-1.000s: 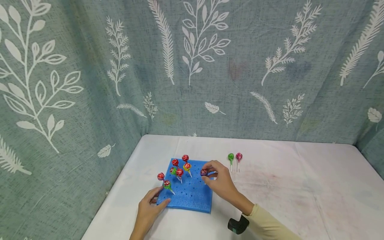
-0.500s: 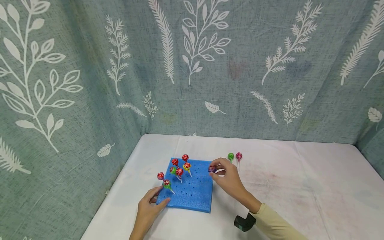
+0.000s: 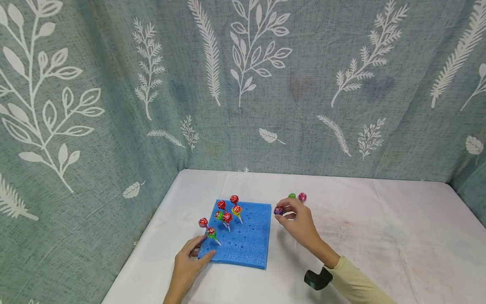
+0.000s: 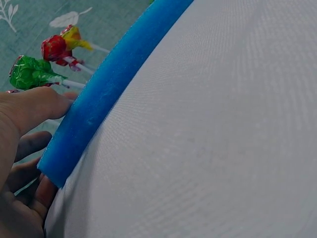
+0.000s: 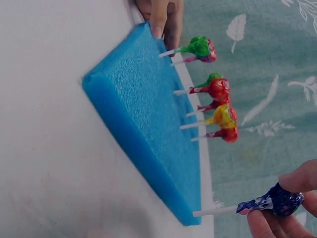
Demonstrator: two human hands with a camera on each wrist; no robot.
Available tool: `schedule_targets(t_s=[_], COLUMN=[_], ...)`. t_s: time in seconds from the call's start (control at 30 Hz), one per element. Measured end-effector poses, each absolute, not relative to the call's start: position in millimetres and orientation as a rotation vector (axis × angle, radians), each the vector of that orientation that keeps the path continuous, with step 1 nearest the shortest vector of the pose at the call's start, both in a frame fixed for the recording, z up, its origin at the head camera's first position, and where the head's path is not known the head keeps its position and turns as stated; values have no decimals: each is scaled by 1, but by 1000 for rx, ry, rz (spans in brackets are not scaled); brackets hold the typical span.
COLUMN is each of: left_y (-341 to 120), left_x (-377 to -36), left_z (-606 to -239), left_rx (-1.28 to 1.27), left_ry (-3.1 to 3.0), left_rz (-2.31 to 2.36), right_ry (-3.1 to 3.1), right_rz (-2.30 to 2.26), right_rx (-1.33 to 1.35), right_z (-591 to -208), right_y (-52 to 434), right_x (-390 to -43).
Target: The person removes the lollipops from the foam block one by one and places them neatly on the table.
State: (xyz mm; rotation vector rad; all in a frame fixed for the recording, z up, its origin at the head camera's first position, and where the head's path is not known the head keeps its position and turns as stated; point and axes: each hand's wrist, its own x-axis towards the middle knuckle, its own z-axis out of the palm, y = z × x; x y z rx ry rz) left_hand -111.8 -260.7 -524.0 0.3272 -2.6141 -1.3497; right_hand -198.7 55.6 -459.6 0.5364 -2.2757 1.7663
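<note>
My right hand pinches a purple-blue wrapped lollipop by its candy head, just off the right edge of a blue foam board. In the right wrist view its white stick points toward the board's corner. My left hand grips the board's near left corner, thumb on top and fingers round the side. Several lollipops stand in the board's left half, among them a yellow one and a green one. Small holes dot the rest of its top.
Beyond my right hand, a green lollipop and a pink lollipop lie on the white-covered table, partly hidden by the hand. A leaf-patterned grey-green curtain hangs behind and to the sides.
My right hand has moved right with the purple-blue lollipop, from over the board to beyond its right edge. It now covers part of the two lying lollipops. My left hand stays put.
</note>
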Motion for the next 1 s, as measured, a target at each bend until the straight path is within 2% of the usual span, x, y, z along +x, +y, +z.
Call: schedule_targets(t_s=[0.4,1.0], left_y=[-261,-259], left_x=[-112,-112], left_z=[-525,-523], left_rx=[347,350], left_ry=[-2624,-2629], left_rz=[-1343,-1328], right_ry=[-2344,-2347], right_rz=[1750,1710], right_rx=[397,336], right_z=[-461,-463], right_y=[72,94], right_x=[-202,-209])
